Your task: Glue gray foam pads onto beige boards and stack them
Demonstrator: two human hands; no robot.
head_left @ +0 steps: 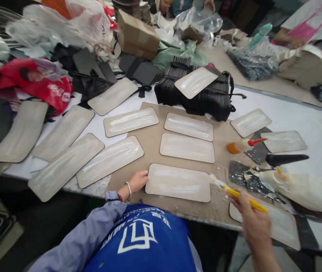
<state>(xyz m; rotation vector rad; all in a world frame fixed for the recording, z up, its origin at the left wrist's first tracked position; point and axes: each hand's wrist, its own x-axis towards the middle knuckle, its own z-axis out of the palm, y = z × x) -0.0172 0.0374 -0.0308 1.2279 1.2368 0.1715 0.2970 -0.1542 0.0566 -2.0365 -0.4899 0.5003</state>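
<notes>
In the head view, the nearest pale panel [177, 183] lies flat on a brown sheet [151, 155] at the near side of the bench [319, 117], its long side running across in front of the person. The left hand [138, 182] is at the panel's left end, its fingers drawn together with the tips at the edge; whether that grip pinches the edge or only steadies it, I cannot tell. The right hand's [248, 211] grip is closed around the yellow handle of a brush [247, 198], whose bristles point left, right by the panel's right edge; contact there is unclear. The panel looks thin and light, probably stiff enough to lie flat yet able to bend, since a similar panel at far left [19, 132] appears curved. White streaks on its face suggest a wet, slippery or tacky coat, so the rim or a rounded corner seems the cleanest place to take hold, with little pressure on the middle. The brush looks light, and its handle, well behind the bristles, seems the sound place for the fingers. Beyond the panel lie two similar streaked panels [187, 147] [189, 126], one behind the other.
</notes>
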